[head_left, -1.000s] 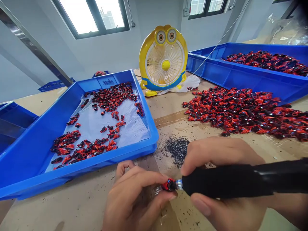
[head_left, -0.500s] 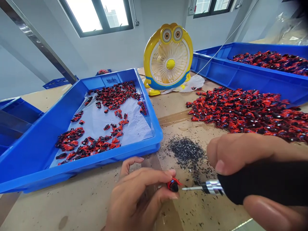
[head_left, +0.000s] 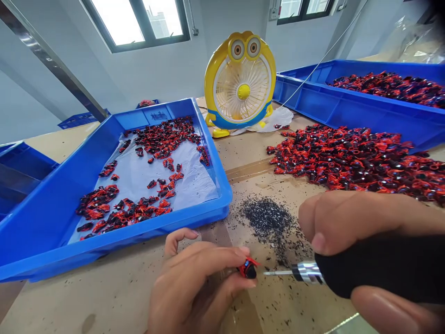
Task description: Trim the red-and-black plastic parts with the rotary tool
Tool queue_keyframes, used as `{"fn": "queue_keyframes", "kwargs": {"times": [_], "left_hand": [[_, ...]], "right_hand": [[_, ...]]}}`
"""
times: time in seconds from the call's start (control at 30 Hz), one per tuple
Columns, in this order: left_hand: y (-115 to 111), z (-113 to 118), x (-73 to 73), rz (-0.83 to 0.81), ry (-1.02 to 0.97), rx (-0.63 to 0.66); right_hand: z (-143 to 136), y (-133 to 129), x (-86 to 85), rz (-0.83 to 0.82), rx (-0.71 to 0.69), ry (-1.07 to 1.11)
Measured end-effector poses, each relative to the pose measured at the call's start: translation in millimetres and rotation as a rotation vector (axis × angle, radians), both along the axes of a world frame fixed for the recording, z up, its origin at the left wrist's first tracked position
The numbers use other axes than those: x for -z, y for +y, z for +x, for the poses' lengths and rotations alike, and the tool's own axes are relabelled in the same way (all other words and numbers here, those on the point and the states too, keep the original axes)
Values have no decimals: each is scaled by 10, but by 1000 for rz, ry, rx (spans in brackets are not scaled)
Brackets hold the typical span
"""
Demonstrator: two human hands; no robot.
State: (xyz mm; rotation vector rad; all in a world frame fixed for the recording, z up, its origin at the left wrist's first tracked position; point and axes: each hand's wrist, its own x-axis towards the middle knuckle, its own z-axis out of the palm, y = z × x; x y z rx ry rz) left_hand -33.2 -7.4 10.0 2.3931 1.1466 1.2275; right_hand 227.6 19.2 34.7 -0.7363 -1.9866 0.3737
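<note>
Between thumb and forefinger, my left hand (head_left: pixel 194 283) pinches a small red-and-black plastic part (head_left: pixel 249 269), its rounded black end facing right. My right hand (head_left: pixel 375 222) is wrapped round a black-bodied electric screwdriver (head_left: pixel 378 264) with a silver collar. Its thin metal bit (head_left: pixel 278 273) points left at the part, with a small gap between tip and part. Below the hands and just beyond them, a heap of black shavings (head_left: pixel 267 215) lies on the brown table (head_left: pixel 114 287).
At left stands a blue tray (head_left: pixel 222 204) lined with white sheet, holding scattered red-and-black parts. A large pile of such parts (head_left: pixel 347 157) lies at right before another blue tray (head_left: pixel 313 99). A yellow cartoon fan (head_left: pixel 243 92) stands at the back, its cord rising right.
My left hand and the part have shifted slightly left, widening the gap to the bit. The right hand and screwdriver stay nearly in place. The whole view has moved a little.
</note>
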Motion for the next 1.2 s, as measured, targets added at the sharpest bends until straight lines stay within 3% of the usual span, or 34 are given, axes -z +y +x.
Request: {"fn": "queue_keyframes", "kwargs": {"times": [0.3,0.73,0.9,1.03,1.2], "left_hand": [[40,-27,58,31,31,38],[51,-69,-38,-20,173,42],[19,-71,-20,14,169,4],[23,-59,-20,22,190,-7],[32,-39,13,-32,130,57]], "right_hand": [[-182,36,-15,-5,-26,-20],[-333,66,-37,-49,-119,44],[-350,60,-24,-119,11,163],[-266,116,-51,-130,-130,4],[-240,116,-63,-62,-140,0]]}}
